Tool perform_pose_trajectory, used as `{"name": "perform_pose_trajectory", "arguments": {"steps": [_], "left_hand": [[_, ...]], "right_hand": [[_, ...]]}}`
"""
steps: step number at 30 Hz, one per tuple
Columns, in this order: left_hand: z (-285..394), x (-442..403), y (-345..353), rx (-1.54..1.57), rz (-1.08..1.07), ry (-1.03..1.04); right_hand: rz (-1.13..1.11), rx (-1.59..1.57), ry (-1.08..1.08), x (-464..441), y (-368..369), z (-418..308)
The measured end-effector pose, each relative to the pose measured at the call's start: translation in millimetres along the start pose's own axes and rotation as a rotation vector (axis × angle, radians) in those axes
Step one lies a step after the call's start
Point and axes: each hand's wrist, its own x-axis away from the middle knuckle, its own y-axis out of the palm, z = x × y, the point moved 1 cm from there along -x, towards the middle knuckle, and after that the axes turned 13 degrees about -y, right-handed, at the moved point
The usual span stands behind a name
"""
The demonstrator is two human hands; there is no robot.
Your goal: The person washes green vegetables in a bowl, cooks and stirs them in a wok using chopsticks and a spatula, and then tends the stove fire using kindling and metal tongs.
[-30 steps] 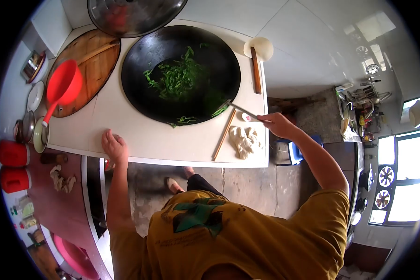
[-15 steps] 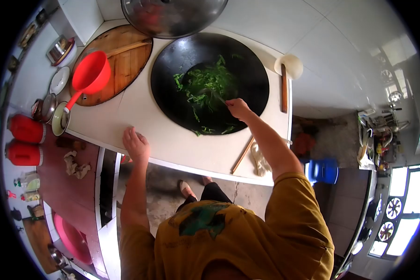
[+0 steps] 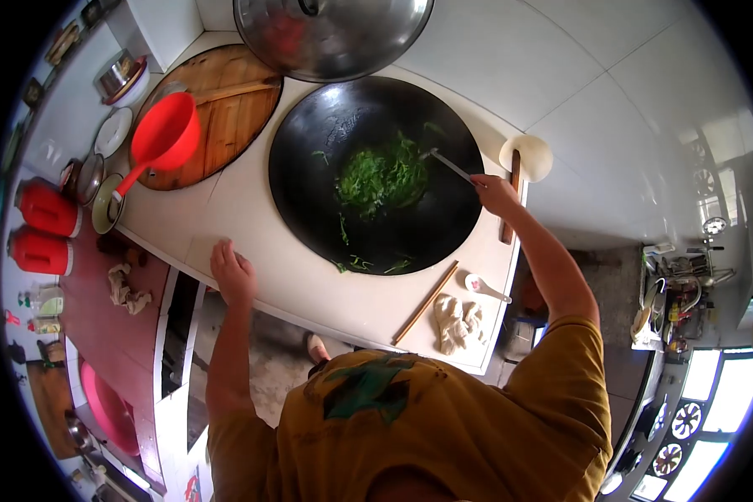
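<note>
A large black wok [image 3: 305, 201] is set in the white countertop [image 3: 243, 209]. Chopped leafy greens [image 3: 381, 180] are heaped in its middle, with loose bits on the near wall. My right hand [image 3: 495, 195], above the wok's right rim, is closed around the handle of a metal spatula [image 3: 454, 167]. The spatula's head is beside the right edge of the greens. My left hand [image 3: 233, 273] rests at the counter's front left edge, fingers loosely extended, holding nothing.
Behind the wok stands a metal lid [image 3: 335, 42]. A red dipper [image 3: 167, 132] lies over a round wooden board [image 3: 234, 117] at left. Chopsticks [image 3: 427, 303], a white spoon [image 3: 487, 289] and a cloth [image 3: 458, 325] lie front right. A wooden-handled tool [image 3: 510, 201] is beyond my right hand.
My right hand has moved right and drawn the spatula out of the middle of the greens to their right side. The greens are gathered more closely. My left hand stays at the counter edge.
</note>
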Motion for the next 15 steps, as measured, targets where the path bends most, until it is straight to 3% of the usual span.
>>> {"name": "perform_pose_trajectory", "arguments": {"steps": [4, 7, 10, 12, 14, 15], "left_hand": [[0.4, 0.0, 2.2, -0.02, -0.038, -0.033], [-0.2, -0.3, 3.2, -0.016, -0.061, -0.03], [-2.8, 0.4, 6.4, -0.012, -0.082, -0.049], [-3.7, -1.2, 5.9, -0.022, -0.11, -0.077], [-3.3, -2.1, 5.3, -0.028, -0.093, -0.056], [-2.9, -0.9, 4.7, -0.032, -0.089, -0.045]], "right_hand": [[-0.22, 0.251, -0.091, 4.0, -37.8, -14.5], [-0.25, 0.102, -0.255, -19.5, 3.6, 30.8], [-0.293, -0.255, -0.151, -28.9, 48.9, 32.5], [-0.171, -0.353, -0.153, -29.9, 89.5, 29.3], [-0.276, -0.597, 0.161, -20.7, 76.1, -20.8], [-0.27, -0.729, 0.202, -22.4, 89.6, -28.9]]}}
